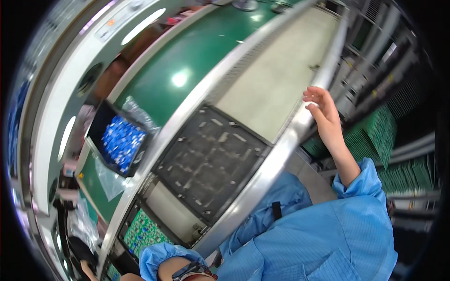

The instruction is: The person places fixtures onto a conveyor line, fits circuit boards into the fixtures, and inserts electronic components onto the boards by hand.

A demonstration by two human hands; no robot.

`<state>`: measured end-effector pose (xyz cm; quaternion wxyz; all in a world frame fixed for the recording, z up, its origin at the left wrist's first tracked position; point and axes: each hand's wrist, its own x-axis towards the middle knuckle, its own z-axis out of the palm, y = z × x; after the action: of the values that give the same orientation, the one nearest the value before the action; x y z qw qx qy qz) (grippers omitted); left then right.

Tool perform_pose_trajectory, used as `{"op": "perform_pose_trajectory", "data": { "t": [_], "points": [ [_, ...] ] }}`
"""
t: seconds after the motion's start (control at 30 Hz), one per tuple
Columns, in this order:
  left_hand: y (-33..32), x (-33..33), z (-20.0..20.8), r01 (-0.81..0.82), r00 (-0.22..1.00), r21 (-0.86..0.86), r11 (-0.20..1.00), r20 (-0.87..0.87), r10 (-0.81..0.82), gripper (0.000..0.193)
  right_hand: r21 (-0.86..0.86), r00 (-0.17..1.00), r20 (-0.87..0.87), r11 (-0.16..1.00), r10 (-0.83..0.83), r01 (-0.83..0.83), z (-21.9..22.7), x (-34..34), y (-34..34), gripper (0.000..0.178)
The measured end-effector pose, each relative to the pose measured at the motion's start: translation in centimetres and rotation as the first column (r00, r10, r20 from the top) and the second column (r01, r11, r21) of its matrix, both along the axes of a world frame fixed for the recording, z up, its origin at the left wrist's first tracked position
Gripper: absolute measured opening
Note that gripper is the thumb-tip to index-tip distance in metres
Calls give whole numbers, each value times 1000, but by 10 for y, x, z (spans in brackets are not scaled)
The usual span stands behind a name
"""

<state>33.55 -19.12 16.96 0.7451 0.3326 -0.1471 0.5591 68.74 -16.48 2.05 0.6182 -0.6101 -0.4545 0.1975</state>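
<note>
1. Head view: the right hand (326, 114) is empty, its fingers loosely curled at the rail (283, 154); the left hand is out of view, so I cannot tell its state.
2. Black tray (211, 161) lies mid-frame on the conveyor (276, 70).
3. Step seems a pause; shifting the tray would call for edge grips.
4. Nearly square, it lines up lower-left to upper-right, without a clear long axis.

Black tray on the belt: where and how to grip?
Probably the tray's two edges facing pale belt, one hand each, coming straight down from above: it lies flat, and the metal rails flank its other two sides.
</note>
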Motion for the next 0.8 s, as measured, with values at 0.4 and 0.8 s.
{"op": "perform_pose_trajectory", "data": {
  "t": [0.4, 0.8],
  "points": [
    [-32, 65, 17, 289, 944, -213, 933, -99, -315, 9, -30, 693, -549, 839, -468, 543, -37, 46, -203, 22],
    [-88, 89, 44, 61, 878, -179, 982, -459, -139, 17, 77, 483, -819, 774, -310, 628, -80, 83, -222, 28]
  ]
}}
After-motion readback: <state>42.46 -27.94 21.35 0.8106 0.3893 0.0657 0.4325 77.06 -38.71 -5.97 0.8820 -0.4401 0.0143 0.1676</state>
